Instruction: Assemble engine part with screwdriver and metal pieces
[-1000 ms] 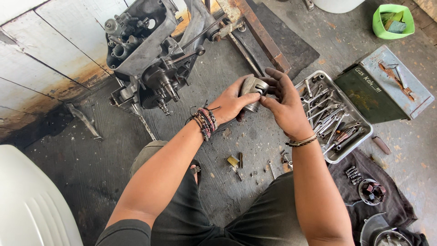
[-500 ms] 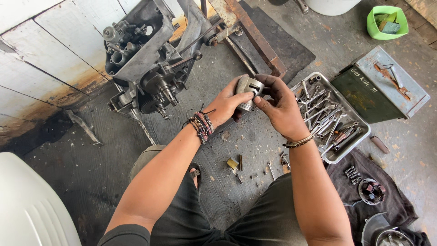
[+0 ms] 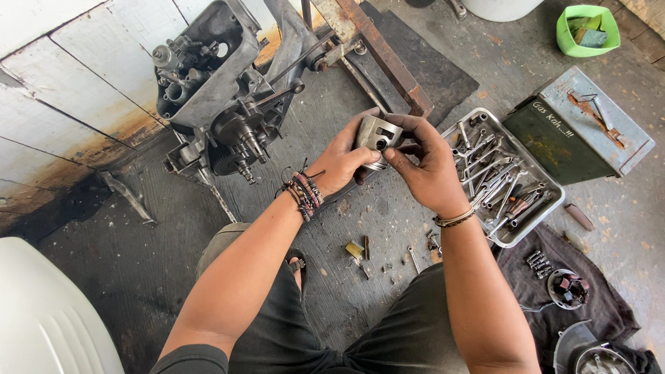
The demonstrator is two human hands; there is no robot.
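Piston (image 3: pixel 376 136), a dull grey metal cylinder with a round side hole, gripped by both hands (image 3: pixel 388 163).

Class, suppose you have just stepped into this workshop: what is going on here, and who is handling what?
A person sitting on the floor holds a grey metal piston in both bare hands, the left hand cupping its side and the right hand gripping it from the other side. A stripped grey engine block stands just ahead on the dark floor. To the right lie a metal tray of wrenches and a dark green metal box.
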